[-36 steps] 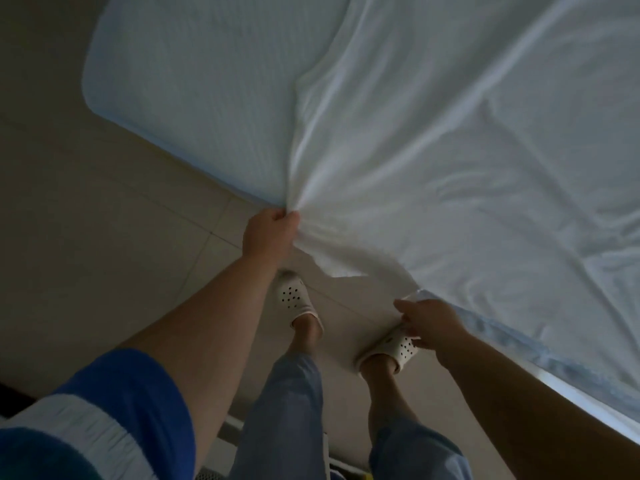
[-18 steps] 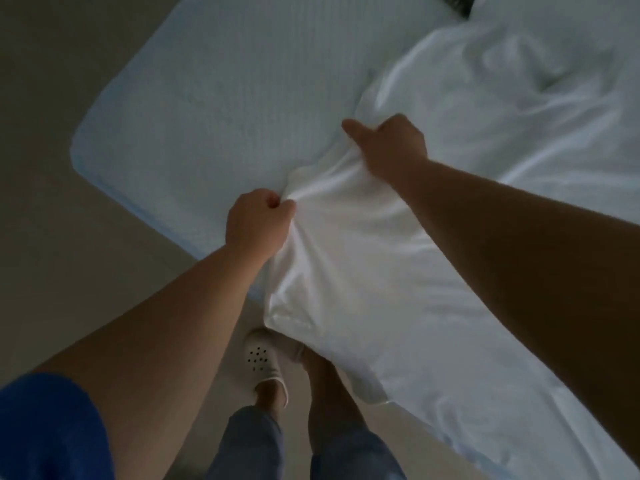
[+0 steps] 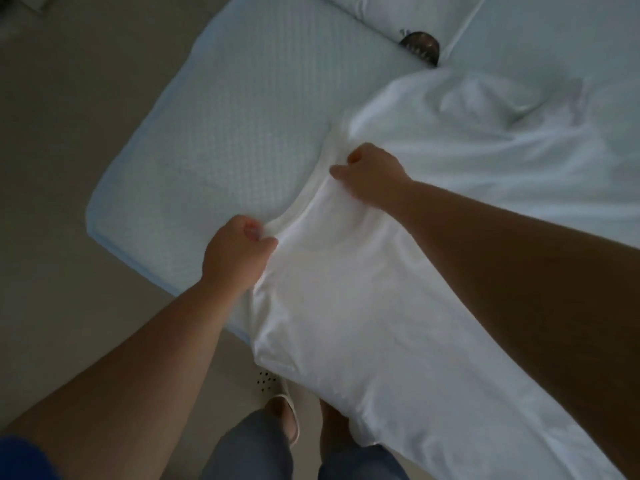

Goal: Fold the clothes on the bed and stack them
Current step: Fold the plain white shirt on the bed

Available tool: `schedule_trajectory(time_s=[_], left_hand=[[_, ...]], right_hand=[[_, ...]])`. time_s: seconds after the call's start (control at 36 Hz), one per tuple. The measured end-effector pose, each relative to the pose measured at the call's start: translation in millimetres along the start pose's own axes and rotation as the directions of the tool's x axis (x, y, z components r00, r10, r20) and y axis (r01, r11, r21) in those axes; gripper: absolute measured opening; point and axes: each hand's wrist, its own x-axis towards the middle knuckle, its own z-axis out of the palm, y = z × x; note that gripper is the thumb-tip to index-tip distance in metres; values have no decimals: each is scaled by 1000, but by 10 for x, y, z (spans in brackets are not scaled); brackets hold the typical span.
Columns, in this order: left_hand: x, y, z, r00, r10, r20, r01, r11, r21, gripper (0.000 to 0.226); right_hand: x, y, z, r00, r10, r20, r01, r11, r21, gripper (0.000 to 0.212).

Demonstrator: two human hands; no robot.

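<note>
Fingers of both the left hand (image 3: 239, 251) and right hand (image 3: 372, 174) pinch the white garment (image 3: 363, 306), now carried up from the bed (image 3: 214, 133) edge, beginning its fold.

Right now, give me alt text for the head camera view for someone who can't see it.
Both hands grip a white garment at its neckline, left hand nearer, right hand farther, over a pale blue bed. The garment's lower part hangs off the edge above the person's slippered feet.
</note>
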Motion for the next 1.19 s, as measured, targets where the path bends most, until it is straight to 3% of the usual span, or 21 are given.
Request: schedule_trajectory(time_s=[0.08,0.17,0.28,0.36,0.44,0.5,0.58,0.67,0.72,0.78,0.86,1.0,1.08,1.14,1.19], left_hand=[[191,391,-39,996,91,6,-91,996,-2,33],[455,838,33,982,185,41,-185,983,1,36],[861,1444,207,943,323,75,-326,945,34,45],[1107,1799,351,905,413,99,-421,904,80,57],[1259,2021,442,855,494,154,-514,848,130,46],[1292,2107,455,822,518,237,-555,823,124,30],[1334,2150,423,764,552,335,-608,789,89,14],[1374,2116,368,734,612,293,-632,774,-33,9],[1361,2082,331,707,650,279,-647,754,-115,11],[1322,2036,311,661,673,331,-667,729,-151,20],[1280,1995,294,622,647,440,-652,740,-166,19],[1295,2124,237,588,446,674,-577,816,-37,33],[1237,2182,227,542,438,717,-725,676,134,38],[1147,2191,234,558,466,686,-772,595,224,32],[1044,2186,272,574,538,617,-804,511,303,45]], right_hand=[[-127,227,-224,998,31,-62,-26,996,83,36],[-196,503,-527,969,29,-244,-19,999,43,31],[-125,791,-961,837,14,-548,-67,995,-77,37],[50,966,-1227,756,102,-647,-172,984,-45,42],[260,1072,-1365,770,240,-592,-267,963,44,50],[346,1107,-1411,794,290,-534,-344,939,0,56],[399,1122,-1459,832,293,-470,-428,879,-211,65],[450,1077,-1536,872,287,-397,-466,736,-491,65],[467,1029,-1574,917,186,-354,-393,590,-706,56],[469,1004,-1574,962,74,-263,-263,518,-814,45],[421,981,-1571,988,-37,-149,-105,541,-834,33],[41,1017,-1532,929,-256,-269,-46,638,-769,21],[-365,1121,-1245,906,-213,-366,-99,733,-673,29],[-639,1213,-1005,911,-130,-392,-143,793,-593,39],[-869,1284,-790,928,-35,-370,-175,836,-520,47]])
